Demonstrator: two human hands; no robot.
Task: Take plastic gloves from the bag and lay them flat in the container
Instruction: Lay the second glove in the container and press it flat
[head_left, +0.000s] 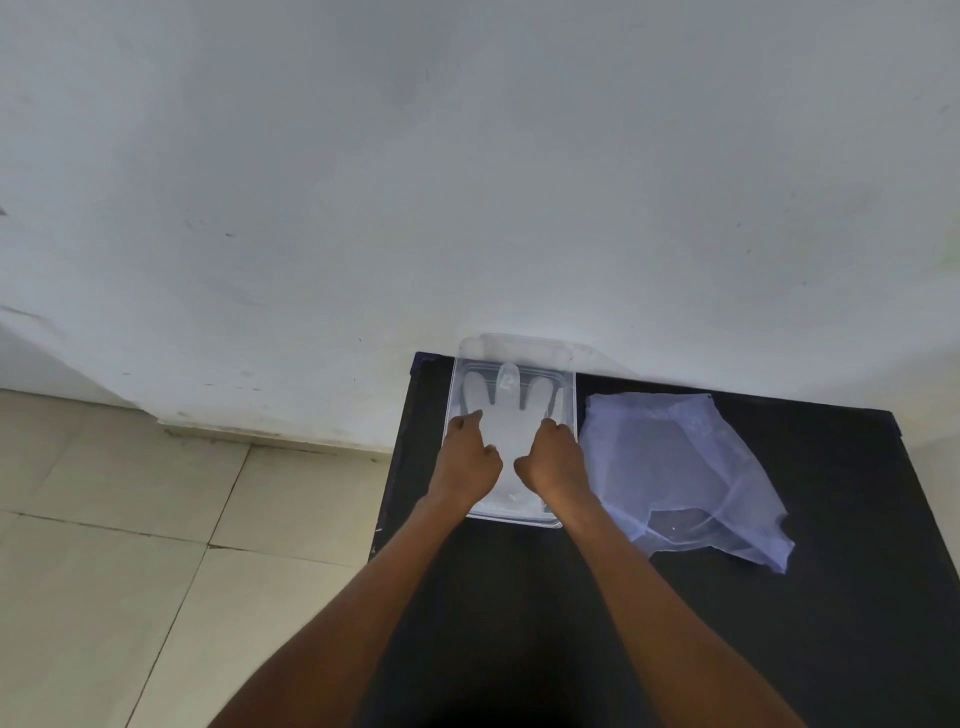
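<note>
- Black table (779, 597): set against the white wall; tiled floor seen off its left edge.
- Bag (670, 467): translucent, crumpled, lying right of the container toward the back edge, touching or just beside the container's right wall. Whether more gloves remain inside cannot be told.
- Container (451, 415): clear, rectangular, at the table's back-left corner; its lid appears to be propped behind it against the wall.
- Glove (506, 415): laid inside the container, fingers pointing at the wall, cuff toward the near edge.
- Left hand (467, 457): fingers curled, pressed on the glove's left side; nothing seen grasped.
- Right hand (553, 457): same on the right side, curled, pressing rather than gripping.
- Step judged as flattening: pressure is best swept outward from the palm to the fingertips so air is pushed out and no fold is trapped.
- Obstruction: none seen; the bag's edge could be dragged in if the right forearm is pulled back carelessly.
</note>
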